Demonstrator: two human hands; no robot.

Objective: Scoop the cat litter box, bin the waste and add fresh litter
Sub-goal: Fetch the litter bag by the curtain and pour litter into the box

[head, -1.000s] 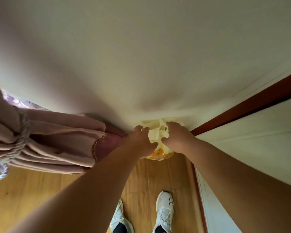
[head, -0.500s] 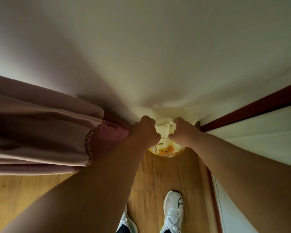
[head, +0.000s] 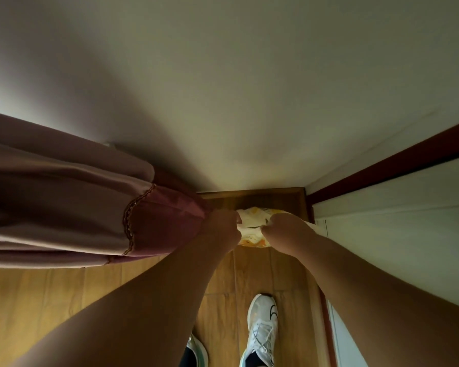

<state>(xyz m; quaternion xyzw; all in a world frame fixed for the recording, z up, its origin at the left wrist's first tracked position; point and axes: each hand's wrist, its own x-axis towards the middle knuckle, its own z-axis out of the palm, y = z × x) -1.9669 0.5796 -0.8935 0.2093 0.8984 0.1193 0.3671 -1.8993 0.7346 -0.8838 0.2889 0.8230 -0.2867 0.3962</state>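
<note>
We look down along both bare forearms to a small plastic bag (head: pixel 252 229), white with orange and yellow print, held low in the corner where the pale wall (head: pixel 236 88) meets the wooden floor (head: pixel 252 271). The bag sits between our 2 hands, in front of the wooden skirting board (head: pixel 252 193), and we cannot tell whether its underside touches the floor or hangs just clear of it.

Our left hand (head: pixel 221 229) is curled tight, its fingers pinching the bag's gathered top on the left side. Our right hand (head: pixel 286 231) is curled as well, fingers and thumb closed on the plastic at the right side, so the crumpled neck of the bag is bunched between the 2 fists. Only the middle strip and the printed lower edge of the bag show; the rest is hidden behind the knuckles, and what it contains cannot be seen.

Just left of the left hand hangs a dusty pink curtain (head: pixel 64 207) with a darker hem and a beaded trim line, its edge touching or nearly touching that wrist. To the right runs a dark red door frame (head: pixel 382 170) beside a white panel (head: pixel 408 221). Below, 2 white trainers stand on the boards: the right shoe (head: pixel 263 329) in full view, the left shoe (head: pixel 196 350) mostly covered by our left forearm.
</note>
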